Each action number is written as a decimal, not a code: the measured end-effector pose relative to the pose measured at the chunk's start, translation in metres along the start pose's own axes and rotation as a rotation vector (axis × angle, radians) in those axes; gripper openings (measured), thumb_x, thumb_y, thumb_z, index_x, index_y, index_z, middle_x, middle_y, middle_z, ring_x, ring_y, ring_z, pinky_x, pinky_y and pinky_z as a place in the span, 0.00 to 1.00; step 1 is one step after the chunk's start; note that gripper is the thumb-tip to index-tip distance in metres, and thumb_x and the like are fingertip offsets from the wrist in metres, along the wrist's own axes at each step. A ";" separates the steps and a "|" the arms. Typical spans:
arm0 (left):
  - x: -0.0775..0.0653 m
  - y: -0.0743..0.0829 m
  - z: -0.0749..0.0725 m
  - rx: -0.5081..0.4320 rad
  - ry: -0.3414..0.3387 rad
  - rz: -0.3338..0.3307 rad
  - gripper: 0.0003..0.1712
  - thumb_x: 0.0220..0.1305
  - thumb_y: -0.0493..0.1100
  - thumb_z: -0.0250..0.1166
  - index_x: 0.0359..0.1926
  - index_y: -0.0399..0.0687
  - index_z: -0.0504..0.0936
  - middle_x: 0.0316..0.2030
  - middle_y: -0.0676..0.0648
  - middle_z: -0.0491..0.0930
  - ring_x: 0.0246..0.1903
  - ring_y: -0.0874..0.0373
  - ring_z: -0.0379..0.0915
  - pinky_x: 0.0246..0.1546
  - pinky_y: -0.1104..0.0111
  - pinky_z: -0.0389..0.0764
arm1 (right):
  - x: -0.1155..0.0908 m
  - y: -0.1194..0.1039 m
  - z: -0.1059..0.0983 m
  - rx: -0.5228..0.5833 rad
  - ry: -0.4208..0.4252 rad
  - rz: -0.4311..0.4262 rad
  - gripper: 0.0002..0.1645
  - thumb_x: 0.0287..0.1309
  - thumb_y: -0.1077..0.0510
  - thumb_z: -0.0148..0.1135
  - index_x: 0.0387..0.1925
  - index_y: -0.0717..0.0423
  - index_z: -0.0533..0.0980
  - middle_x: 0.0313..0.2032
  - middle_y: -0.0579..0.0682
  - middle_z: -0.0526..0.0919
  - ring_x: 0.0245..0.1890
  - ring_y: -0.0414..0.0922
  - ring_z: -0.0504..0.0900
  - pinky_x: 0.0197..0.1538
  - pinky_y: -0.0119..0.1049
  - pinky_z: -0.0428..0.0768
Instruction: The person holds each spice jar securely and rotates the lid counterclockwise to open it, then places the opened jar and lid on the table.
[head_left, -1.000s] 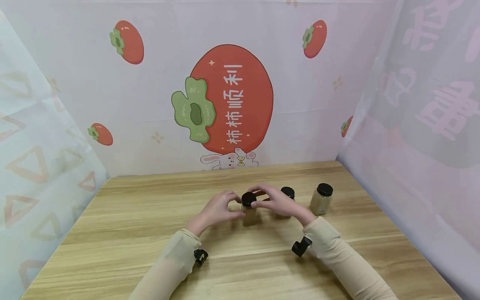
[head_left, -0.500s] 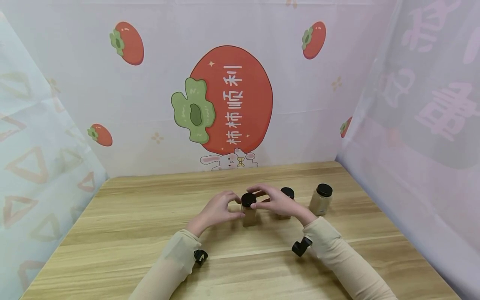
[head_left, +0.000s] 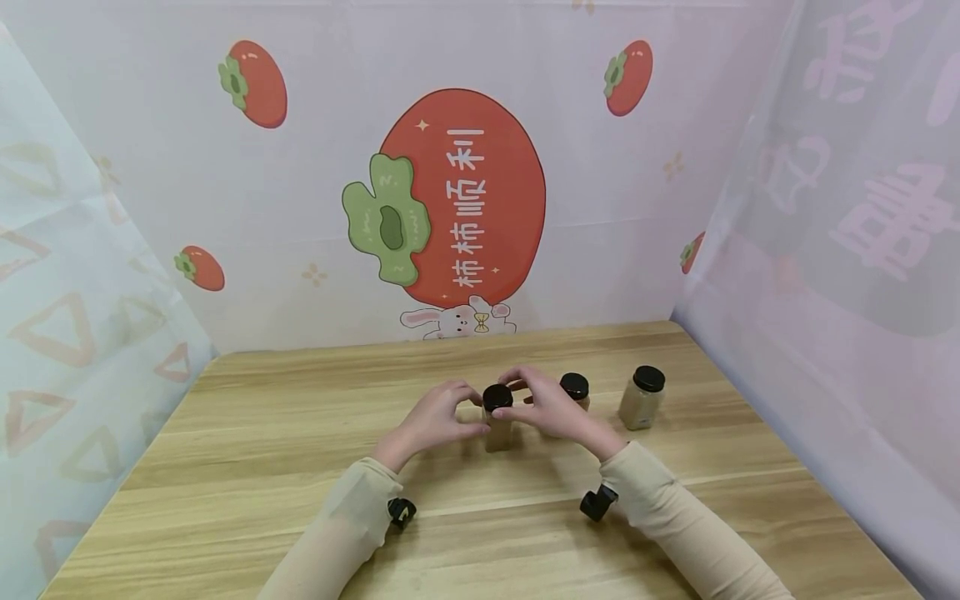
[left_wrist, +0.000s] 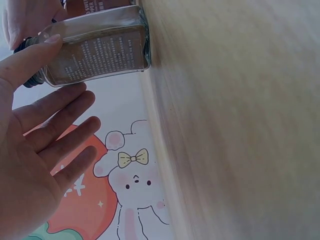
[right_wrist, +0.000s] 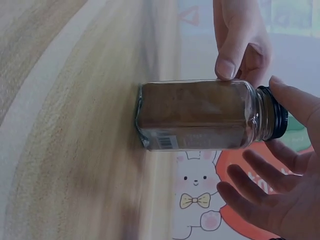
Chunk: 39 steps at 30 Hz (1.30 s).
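Observation:
Upright on the wooden table stands a clear glass spice jar [head_left: 498, 435] of brown powder with a black screw lid [head_left: 497, 397]. My left hand [head_left: 437, 419] holds the jar's body from the left, thumb at its near side and index finger at the far side. From the right, my right hand [head_left: 553, 407] pinches the lid between thumb and index finger. In the right wrist view, the thumb lies on the lid [right_wrist: 272, 113] and the other fingers spread loosely beside it. White print covers one face of the glass jar [left_wrist: 100, 55] in the left wrist view.
Just behind my right hand is a second black-lidded jar [head_left: 574, 387], partly hidden. Farther right stands a third jar [head_left: 641, 403] with pale tan contents. A printed cloth backdrop [head_left: 337, 317] rises along the back edge of the table [head_left: 285, 467].
My right thumb has slid left across the near side of the lid, and the right wrist has turned slightly. The left hand and the jars stay in place.

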<state>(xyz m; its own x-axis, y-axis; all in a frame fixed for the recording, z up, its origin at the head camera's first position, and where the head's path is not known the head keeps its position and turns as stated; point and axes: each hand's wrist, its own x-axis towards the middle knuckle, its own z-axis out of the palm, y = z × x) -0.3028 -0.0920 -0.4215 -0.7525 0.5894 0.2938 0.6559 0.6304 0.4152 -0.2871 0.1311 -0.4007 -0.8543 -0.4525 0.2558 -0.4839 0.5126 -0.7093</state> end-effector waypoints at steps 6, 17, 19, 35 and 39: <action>0.000 0.002 -0.001 -0.013 0.007 0.010 0.23 0.51 0.54 0.72 0.44 0.46 0.82 0.41 0.50 0.81 0.47 0.51 0.76 0.50 0.60 0.77 | -0.002 -0.003 -0.001 -0.008 0.011 0.008 0.31 0.51 0.47 0.70 0.53 0.58 0.71 0.51 0.53 0.78 0.55 0.55 0.77 0.53 0.55 0.77; -0.001 0.001 -0.001 -0.023 0.006 0.016 0.23 0.51 0.53 0.72 0.44 0.45 0.82 0.41 0.49 0.81 0.47 0.49 0.77 0.50 0.59 0.77 | -0.001 0.001 -0.004 0.077 -0.049 -0.022 0.26 0.56 0.52 0.66 0.54 0.59 0.71 0.53 0.56 0.77 0.57 0.56 0.75 0.54 0.51 0.78; -0.001 0.001 -0.001 -0.020 0.004 0.016 0.23 0.51 0.54 0.72 0.44 0.45 0.82 0.41 0.49 0.81 0.47 0.49 0.76 0.50 0.59 0.77 | -0.001 0.002 -0.005 0.098 -0.066 -0.034 0.26 0.58 0.53 0.65 0.55 0.59 0.71 0.54 0.56 0.76 0.57 0.57 0.75 0.55 0.52 0.77; 0.000 0.001 -0.002 -0.022 0.002 0.004 0.24 0.51 0.55 0.72 0.44 0.46 0.82 0.41 0.50 0.81 0.48 0.50 0.76 0.50 0.59 0.77 | 0.003 0.006 -0.016 0.076 -0.210 -0.124 0.26 0.61 0.55 0.61 0.60 0.56 0.69 0.58 0.52 0.74 0.58 0.52 0.74 0.54 0.44 0.79; 0.000 0.000 -0.001 -0.020 0.003 -0.002 0.24 0.51 0.56 0.71 0.44 0.46 0.82 0.42 0.51 0.81 0.48 0.50 0.76 0.51 0.60 0.76 | 0.003 0.005 -0.018 0.068 -0.225 -0.127 0.26 0.62 0.55 0.60 0.61 0.56 0.69 0.58 0.54 0.73 0.59 0.54 0.73 0.54 0.44 0.79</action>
<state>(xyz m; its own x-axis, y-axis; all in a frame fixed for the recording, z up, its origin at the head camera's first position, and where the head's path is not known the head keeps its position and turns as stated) -0.3027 -0.0924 -0.4209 -0.7539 0.5869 0.2952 0.6532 0.6215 0.4325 -0.2954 0.1454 -0.3919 -0.7203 -0.6648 0.1979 -0.5639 0.3951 -0.7252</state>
